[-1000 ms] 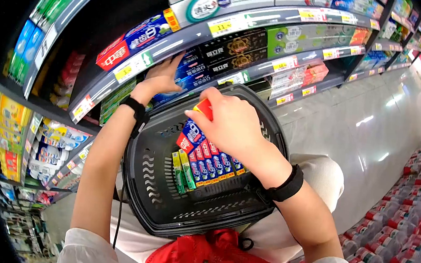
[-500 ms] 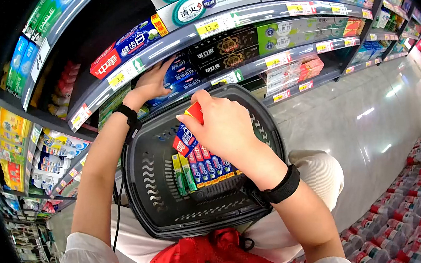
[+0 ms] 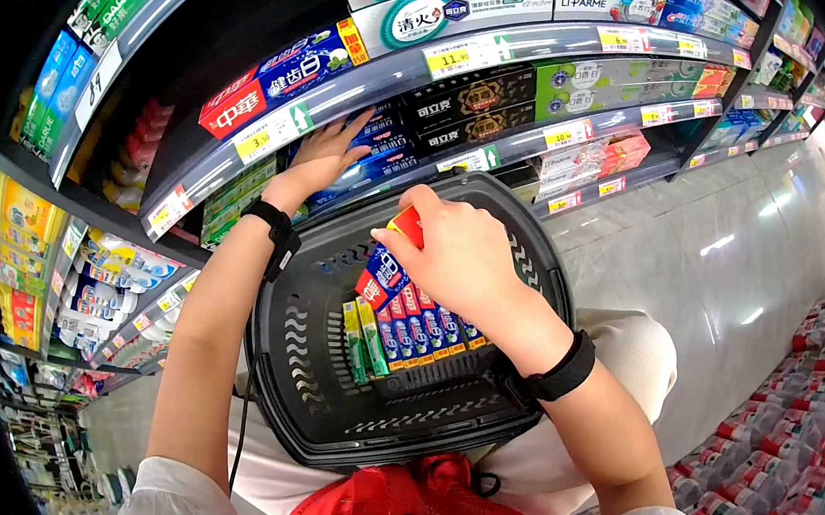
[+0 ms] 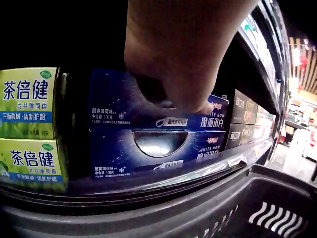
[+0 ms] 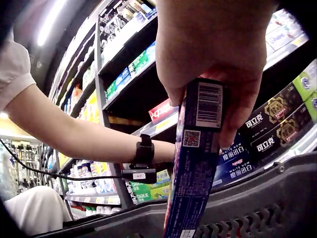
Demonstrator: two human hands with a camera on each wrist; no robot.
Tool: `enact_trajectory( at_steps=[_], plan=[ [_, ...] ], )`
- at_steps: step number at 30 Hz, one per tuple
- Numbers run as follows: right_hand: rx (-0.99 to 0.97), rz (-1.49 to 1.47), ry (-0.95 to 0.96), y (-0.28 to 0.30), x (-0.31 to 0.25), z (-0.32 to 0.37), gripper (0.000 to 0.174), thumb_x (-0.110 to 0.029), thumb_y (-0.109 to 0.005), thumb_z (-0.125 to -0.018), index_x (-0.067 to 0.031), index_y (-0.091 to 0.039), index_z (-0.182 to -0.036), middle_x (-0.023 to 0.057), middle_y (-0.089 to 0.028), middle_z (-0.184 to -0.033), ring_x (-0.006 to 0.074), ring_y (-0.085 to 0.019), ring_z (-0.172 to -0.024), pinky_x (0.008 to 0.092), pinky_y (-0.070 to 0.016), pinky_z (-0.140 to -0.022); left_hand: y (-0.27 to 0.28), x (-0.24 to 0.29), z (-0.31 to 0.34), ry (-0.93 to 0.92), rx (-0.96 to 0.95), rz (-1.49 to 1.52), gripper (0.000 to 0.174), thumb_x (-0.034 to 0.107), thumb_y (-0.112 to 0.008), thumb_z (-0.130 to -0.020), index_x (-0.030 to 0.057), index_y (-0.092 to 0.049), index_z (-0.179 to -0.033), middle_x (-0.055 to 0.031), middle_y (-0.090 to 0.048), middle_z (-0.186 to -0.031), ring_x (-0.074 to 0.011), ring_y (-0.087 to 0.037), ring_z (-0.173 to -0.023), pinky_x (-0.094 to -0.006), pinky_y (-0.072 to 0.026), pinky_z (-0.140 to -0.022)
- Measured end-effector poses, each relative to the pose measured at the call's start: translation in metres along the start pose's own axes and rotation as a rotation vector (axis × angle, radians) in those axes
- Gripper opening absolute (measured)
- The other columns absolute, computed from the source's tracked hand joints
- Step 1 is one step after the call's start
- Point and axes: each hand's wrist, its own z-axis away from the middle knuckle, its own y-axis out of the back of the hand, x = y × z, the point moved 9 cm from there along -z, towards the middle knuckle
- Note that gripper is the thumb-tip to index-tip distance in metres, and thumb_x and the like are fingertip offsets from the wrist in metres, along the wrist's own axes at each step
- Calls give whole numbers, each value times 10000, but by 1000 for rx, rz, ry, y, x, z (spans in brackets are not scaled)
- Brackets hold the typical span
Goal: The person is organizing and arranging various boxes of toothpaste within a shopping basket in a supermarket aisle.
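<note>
Store aisle, stocked shelving (image 3: 369,87) across the left and front, shiny tiled floor (image 3: 668,250) off right. Far left, low down: hanging packs (image 3: 99,309), labels too small to read. Next, green-yellow cartons (image 4: 29,163), stacked, left of some blue cartons (image 4: 158,148). Left grip (image 3: 315,166) is over those blue cartons, fingers spread on the upper one, not wrapped round it; some fingertips hidden.

Black basket (image 3: 304,434) sits at the person's lap, close against the shelf. Inside, left to right: two slim green boxes (image 3: 357,336), then a row of blue-red boxes (image 3: 416,334) lying side by side. Above these, tilted, is the held box (image 3: 387,273), also blue-red. Can't tell if its low end touches the row. Right grip (image 3: 462,257) pinches it at the upper end, thumb one side, fingers the other, by the barcode.

Handling, judged: light, stiff card, slightly slick print, corners could dent. Best hold: across the narrow width, toward the middle, without squeezing hard. Far right: red-capped bottles (image 3: 757,474), packed close.
</note>
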Motion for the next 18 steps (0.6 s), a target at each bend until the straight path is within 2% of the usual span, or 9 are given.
enact_trajectory(
  at_steps=[7,10,11,12,14,15,16,17,18],
  plan=[
    [14,-38,-27,-1,7,-6,318,-350,-607,-768,-47,-537,-838,164,-608,-662,338,-606,-626,428,-480,-580,1,1,1,55,-63,57,562,314,-514,-860,204,-279,-1359,-194,-295,-1372,-364,-264,-1270,-421,-242,-1034],
    [29,-98,-103,7,17,-10,343,-358,-624,-767,-41,-576,-889,173,-619,-723,336,-607,-697,384,-482,-621,13,7,3,16,23,96,561,352,-497,-869,134,-293,-1345,-182,-330,-1350,-361,-302,-1249,-437,-280,-1002],
    [65,-170,-116,12,23,-12,355,-346,-636,-760,-28,-584,-909,190,-611,-732,338,-604,-707,375,-480,-641,16,8,6,17,48,106,557,331,-489,-877,68,-297,-1329,-196,-349,-1332,-358,-309,-1245,-430,-275,-1007],
    [106,-266,-136,17,30,-14,346,-369,-623,-763,-34,-586,-842,153,-606,-685,332,-602,-659,398,-472,-603,23,12,13,26,59,107,557,331,-489,-877,68,-297,-1329,-196,-349,-1332,-358,-309,-1245,-430,-275,-1007],
    [130,-539,-212,11,58,-20,353,-350,-626,-776,-17,-590,-888,149,-595,-687,283,-608,-635,372,-469,-613,50,18,34,43,244,513,541,309,-483,-883,39,-305,-1316,-194,-382,-1308,-333,-340,-1234,-411,-283,-1006],
    [148,-631,-219,16,61,-22,333,-324,-618,-798,-10,-592,-906,102,-593,-681,210,-605,-621,313,-470,-553,52,18,48,101,239,833,507,336,-419,-918,24,-317,-1304,-167,-417,-1287,-280,-382,-1214,-382,-295,-1002],
    [93,-812,-330,20,57,-20,310,-312,-586,-834,-12,-575,-910,51,-589,-684,150,-595,-586,243,-453,-481,49,19,65,263,158,1301,519,407,-297,-945,25,-332,-1295,-142,-434,-1275,-233,-432,-1172,-353,-331,-985],
    [84,-908,-347,23,55,-20,307,-316,-570,-847,-19,-564,-921,40,-587,-685,130,-588,-561,217,-440,-459,53,30,83,436,52,1592,575,461,-201,-942,25,-338,-1290,-135,-452,-1257,-214,-467,-1139,-349,-366,-965],
    [75,-1004,-365,22,52,-20,303,-320,-555,-860,-25,-553,-933,30,-586,-686,110,-580,-537,191,-427,-437,61,39,99,428,43,1786,598,481,-201,-935,19,-338,-1288,-144,-464,-1242,-212,-485,-1119,-352,-402,-939]
  ],
)
